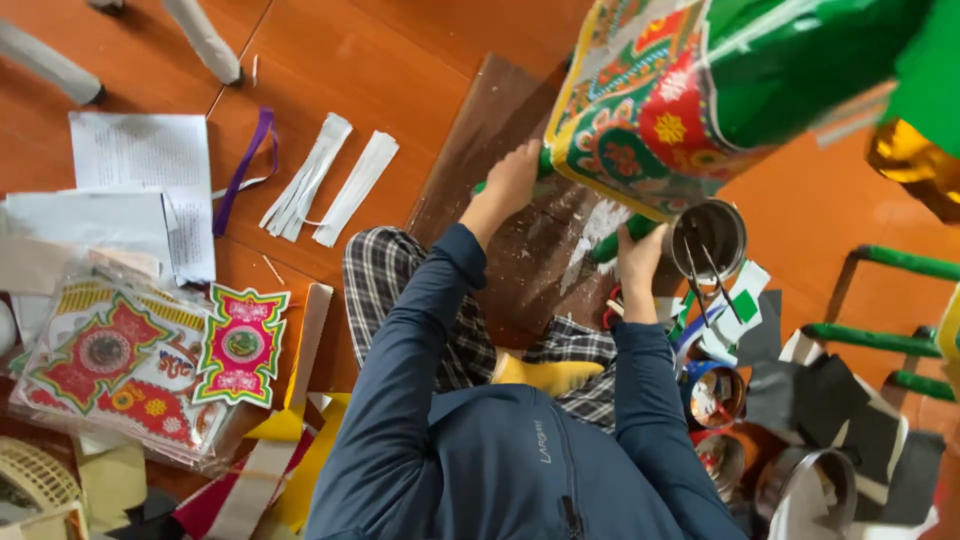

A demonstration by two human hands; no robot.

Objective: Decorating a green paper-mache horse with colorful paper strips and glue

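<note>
A large paper lantern, with red, green and yellow ornamental panels and a green paper side, is held tilted above a brown board on the orange floor. My left hand grips a green rod of the lantern's frame at its lower left edge. My right hand grips a green rod under the lantern's bottom corner. White smears mark the board between my hands. My checked trousers and a yellow sock show below.
A metal tin holding thin tools stands by my right hand, with more tins and black paper pieces beneath. A bare green frame lies right. Left are printed cut-outs, white strips, a purple ribbon, paper sheets.
</note>
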